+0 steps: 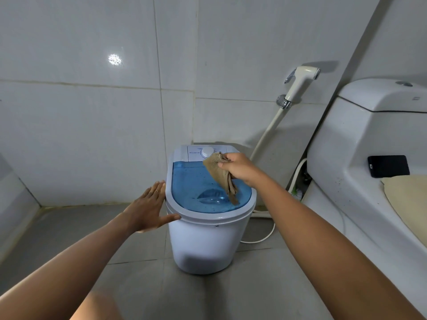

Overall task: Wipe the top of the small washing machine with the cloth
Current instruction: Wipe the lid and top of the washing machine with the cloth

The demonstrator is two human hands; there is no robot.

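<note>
A small white washing machine [203, 241] stands on the grey floor in the middle of the view. Its top has a see-through blue lid [196, 188] with dark specks and a white control panel with a dial [207, 151] at the back. My right hand [240, 168] is over the lid's right side, pinching a tan cloth [223, 175] that hangs down, its tip reaching the lid. My left hand [150, 207] lies flat with fingers spread against the machine's left rim.
A white toilet [360, 144] fills the right side, with a black phone [388, 166] and a beige mat [409, 199] on it. A bidet sprayer [300, 83] and hose hang on the tiled wall behind. A white cord [265, 236] runs on the floor.
</note>
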